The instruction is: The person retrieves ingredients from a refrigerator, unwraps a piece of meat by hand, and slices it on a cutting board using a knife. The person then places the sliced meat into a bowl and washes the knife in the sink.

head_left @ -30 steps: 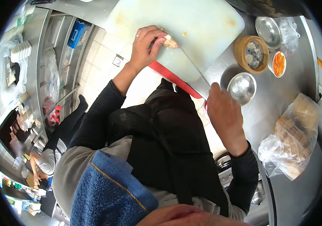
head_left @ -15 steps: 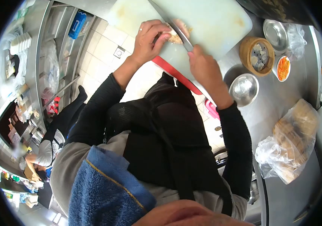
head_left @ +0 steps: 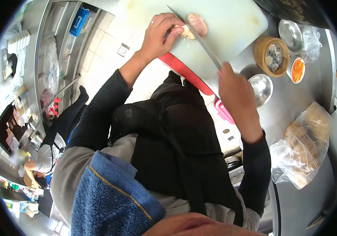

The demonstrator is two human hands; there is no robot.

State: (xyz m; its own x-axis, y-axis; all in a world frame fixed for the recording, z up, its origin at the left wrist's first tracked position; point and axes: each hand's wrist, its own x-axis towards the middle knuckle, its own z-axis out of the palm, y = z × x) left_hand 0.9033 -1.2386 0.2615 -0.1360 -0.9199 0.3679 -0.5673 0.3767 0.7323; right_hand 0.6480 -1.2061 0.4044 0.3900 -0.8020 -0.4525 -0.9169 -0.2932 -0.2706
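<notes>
On the pale cutting board (head_left: pixel 235 29), my left hand (head_left: pixel 161 37) has its fingers curled over a piece of pale, tan-edged meat (head_left: pixel 186 34). Just across the blade lies a second piece, a pinkish meat slice (head_left: pixel 198 24) with its cut face showing. My right hand (head_left: pixel 237 92) grips the handle of a long kitchen knife (head_left: pixel 204 46), and the handle is hidden in the fist. The blade slants between the two pieces, close to my left fingertips, with its tip pointing to the far left.
Right of the board stand a bamboo steamer (head_left: pixel 260 59), a bowl of orange shreds (head_left: pixel 297 70) and metal bowls (head_left: pixel 262 88) (head_left: pixel 290 36). A bagged bundle (head_left: pixel 308 141) lies nearer on the steel counter. A red strip (head_left: pixel 186 72) edges the board. Another person (head_left: pixel 50 157) bends at the left.
My right hand has drawn the knife back towards me and to the right. The pinkish slice now lies apart from the held piece. My left hand has hardly moved.
</notes>
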